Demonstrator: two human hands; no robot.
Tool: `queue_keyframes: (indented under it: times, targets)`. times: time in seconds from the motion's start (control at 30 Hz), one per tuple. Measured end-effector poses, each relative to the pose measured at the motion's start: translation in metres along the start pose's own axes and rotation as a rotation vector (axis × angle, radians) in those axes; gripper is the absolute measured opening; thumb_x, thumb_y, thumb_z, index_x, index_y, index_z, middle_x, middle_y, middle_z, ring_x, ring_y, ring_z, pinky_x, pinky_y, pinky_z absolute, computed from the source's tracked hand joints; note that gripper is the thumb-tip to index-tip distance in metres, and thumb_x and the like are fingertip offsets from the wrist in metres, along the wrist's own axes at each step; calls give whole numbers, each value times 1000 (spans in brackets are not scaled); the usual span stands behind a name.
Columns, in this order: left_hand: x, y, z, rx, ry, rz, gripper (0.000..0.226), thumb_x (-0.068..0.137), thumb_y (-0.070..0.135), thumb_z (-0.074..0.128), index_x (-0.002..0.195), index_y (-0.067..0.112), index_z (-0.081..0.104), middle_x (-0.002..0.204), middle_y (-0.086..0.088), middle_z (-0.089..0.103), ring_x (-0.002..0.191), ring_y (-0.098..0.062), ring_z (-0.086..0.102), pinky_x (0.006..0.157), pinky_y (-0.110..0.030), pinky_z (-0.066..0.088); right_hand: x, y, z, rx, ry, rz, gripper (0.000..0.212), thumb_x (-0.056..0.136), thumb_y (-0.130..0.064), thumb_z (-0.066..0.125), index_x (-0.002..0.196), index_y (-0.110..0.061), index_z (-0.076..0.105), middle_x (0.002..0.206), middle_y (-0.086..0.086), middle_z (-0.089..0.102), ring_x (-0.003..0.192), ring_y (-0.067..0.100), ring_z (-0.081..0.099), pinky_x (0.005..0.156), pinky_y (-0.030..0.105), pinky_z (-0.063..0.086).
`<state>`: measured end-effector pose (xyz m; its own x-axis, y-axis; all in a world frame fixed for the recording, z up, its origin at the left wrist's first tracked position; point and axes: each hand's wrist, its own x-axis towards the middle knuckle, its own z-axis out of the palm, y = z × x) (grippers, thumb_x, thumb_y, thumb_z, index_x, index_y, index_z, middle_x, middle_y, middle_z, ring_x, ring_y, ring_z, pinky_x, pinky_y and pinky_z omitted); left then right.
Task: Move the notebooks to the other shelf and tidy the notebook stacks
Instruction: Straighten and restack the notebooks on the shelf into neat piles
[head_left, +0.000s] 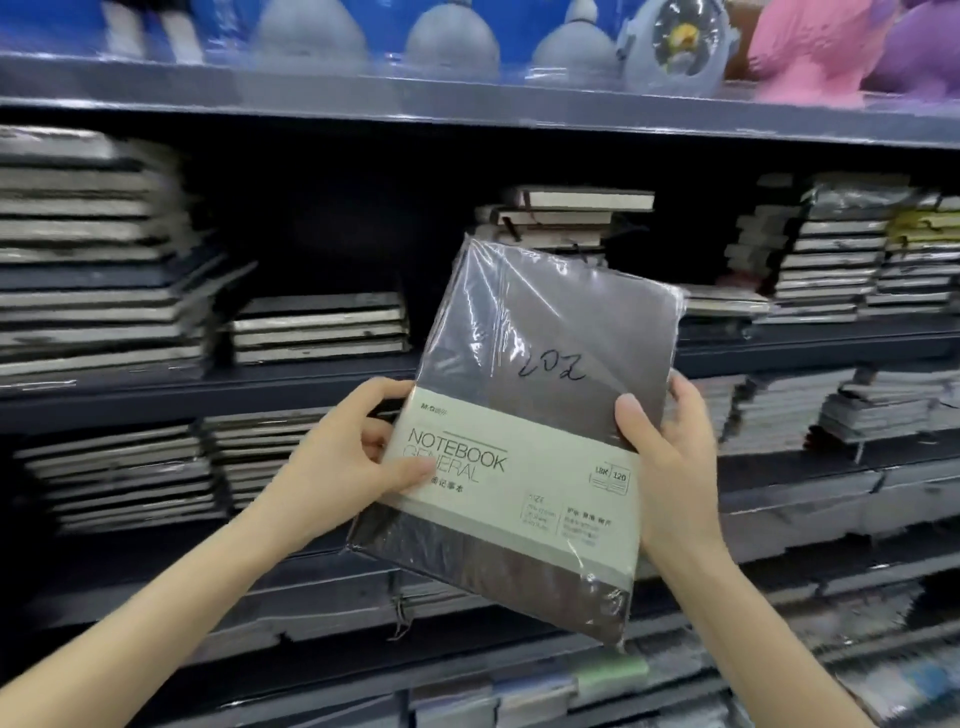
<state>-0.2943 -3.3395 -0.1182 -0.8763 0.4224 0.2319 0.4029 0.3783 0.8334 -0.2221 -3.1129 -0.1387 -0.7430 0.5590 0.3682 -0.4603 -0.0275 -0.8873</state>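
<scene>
Head view: notebook (540, 395) was mid-frame, held in the air in front of the shelving, tilted with its top leaning right and resting on no shelf. Brown-grey cover, pale green band reading "NOTEBOOK GENERAL", "202" scrawled on the film wrap.

Left grip (353, 457) clamped the left edge at the band, thumb on the front face and fingers curled behind. Right grip (670, 447) clamped the right edge slightly higher, also thumb in front and fingers behind. Both were grasping the notebook.

Behind it, middle shelf (208, 387) carried a tall stack (88, 249) at left of frame and a short stack (317, 327) beside it. It also held a centre stack (566, 213), partly hidden by the notebook, and right stacks (831, 249). Lower stacks (119, 478) at lower left looked uneven. Plush toys (810, 47) sat on top shelf (363, 98), blurred.

Handling, my read: light and fairly stiff, a bound block that shouldn't flop. Film looked slick and sat loose and creased near the top, so pinching film alone risks a slip. Best hold is both long edges across the band, thumbs on the face, as it was. Set it down flat, edges squared to the stack below. Short stack looked the roomiest landing spot, but I couldn't tell which shelf was the target.
</scene>
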Motion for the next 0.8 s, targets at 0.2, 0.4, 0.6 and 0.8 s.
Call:
queue_keyframes:
  times: [0.2, 0.4, 0.6, 0.8]
  targets:
    - [-19, -27, -69, -87, 276, -61, 40, 82, 16, 70, 117, 32, 57, 87, 2, 75, 77, -13, 71, 74, -33, 55, 10, 3, 100, -53, -237, 88, 26, 93, -6, 52, 117, -13, 60, 100, 3, 72, 84, 19, 69, 68, 30, 56]
    - [30, -29, -104, -242, 416, -170, 22, 89, 13, 62, 111, 13, 65, 96, -4, 72, 82, -16, 67, 69, -27, 54, 82, -8, 165, -64, -355, 296, 68, 87, -22, 64, 147, -17, 31, 136, 0, 49, 123, 28, 51, 96, 46, 49]
    - [119, -49, -115, -238, 580, -327, 35, 83, 18, 68, 112, 0, 60, 102, -13, 65, 97, -30, 61, 87, -35, 49, 117, 14, 167, -255, -483, 222, 51, 89, -24, 62, 137, -13, 50, 131, -1, 56, 123, 17, 50, 103, 33, 39]
    - [133, -30, -129, 684, 405, -301, 44, 94, 45, 44, 103, 4, 59, 92, -10, 58, 86, -29, 55, 70, -31, 42, 105, 39, 160, -717, -639, -142, 44, 87, -45, 62, 130, -39, 54, 146, -4, 40, 138, 10, 30, 106, 22, 23]
